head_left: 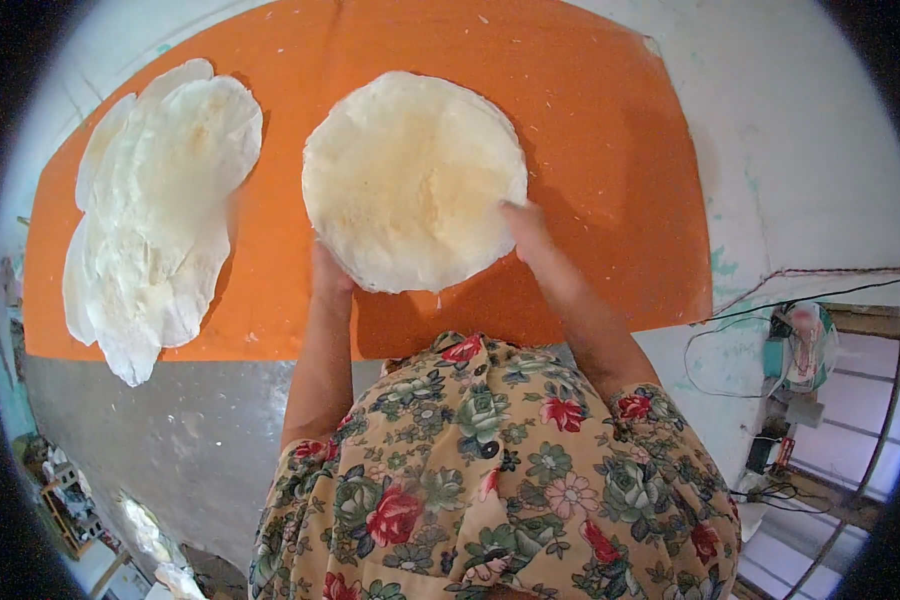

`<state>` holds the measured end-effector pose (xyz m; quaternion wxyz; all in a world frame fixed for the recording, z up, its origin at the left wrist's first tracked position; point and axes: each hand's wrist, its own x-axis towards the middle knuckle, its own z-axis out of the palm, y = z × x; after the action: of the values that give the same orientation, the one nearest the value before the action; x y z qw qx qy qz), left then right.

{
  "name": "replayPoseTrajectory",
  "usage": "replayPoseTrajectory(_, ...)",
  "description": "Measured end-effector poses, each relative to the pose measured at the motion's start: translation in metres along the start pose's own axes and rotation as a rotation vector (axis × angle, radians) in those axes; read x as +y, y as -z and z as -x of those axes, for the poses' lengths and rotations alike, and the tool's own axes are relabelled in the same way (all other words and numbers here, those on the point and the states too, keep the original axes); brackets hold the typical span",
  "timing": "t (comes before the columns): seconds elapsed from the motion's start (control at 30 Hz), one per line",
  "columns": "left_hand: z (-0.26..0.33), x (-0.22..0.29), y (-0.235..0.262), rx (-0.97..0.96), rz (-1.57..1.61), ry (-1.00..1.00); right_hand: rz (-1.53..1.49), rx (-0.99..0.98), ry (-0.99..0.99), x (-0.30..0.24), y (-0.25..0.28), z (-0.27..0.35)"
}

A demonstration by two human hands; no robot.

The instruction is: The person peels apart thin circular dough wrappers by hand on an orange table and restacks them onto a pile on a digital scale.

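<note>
A stack of thin, round, pale flatbreads (415, 180) with faint browned patches is held in front of me over an orange cloth (610, 200). My right hand (527, 230) grips its right edge, thumb on top and the other fingers mostly hidden; this hand is slightly blurred. At the lower left edge, my left hand (333, 270) is closed on the same stack, its fingers largely underneath. On the left part of the cloth lies a loose, overlapping pile of similar thin flatbreads (160, 210), its lowest piece hanging past the cloth's front edge.
Grey flooring (190, 420) shows below the cloth on the left. Pale walls (780, 120) bound the right side, with loose cables (830, 292) and a round plastic-wrapped item (808, 345) beside them. Assorted clutter (65, 490) stands at the lower left.
</note>
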<state>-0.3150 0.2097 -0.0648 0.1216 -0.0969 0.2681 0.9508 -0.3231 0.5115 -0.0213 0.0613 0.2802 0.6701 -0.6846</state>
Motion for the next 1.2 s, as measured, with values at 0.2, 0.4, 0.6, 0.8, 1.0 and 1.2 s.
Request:
replayPoseTrajectory(0.2,0.014,0.007,-0.023,0.043,0.144,-0.022,0.134,0.008,0.141,-0.002,0.006,-0.023)
replayPoseTrajectory(0.4,0.006,0.003,-0.002,0.248,-0.276,0.006,0.458,0.120,0.382,-0.026,-0.009,-0.030)
replayPoseTrajectory(0.6,-0.008,0.007,0.016,0.316,-0.187,0.006,0.587,0.210,0.495,-0.047,-0.015,-0.035)
replayPoseTrajectory(0.8,0.006,0.028,-0.012,0.418,-0.274,0.072,1.019,0.212,0.627,-0.048,-0.029,-0.051)
replayPoseTrajectory(1.0,0.006,0.034,0.004,0.306,-0.167,0.119,0.996,0.210,0.674,-0.023,-0.025,-0.045)
replayPoseTrajectory(1.2,-0.008,0.024,-0.051,0.264,-0.291,0.057,0.536,0.260,0.556,0.018,0.039,-0.007)
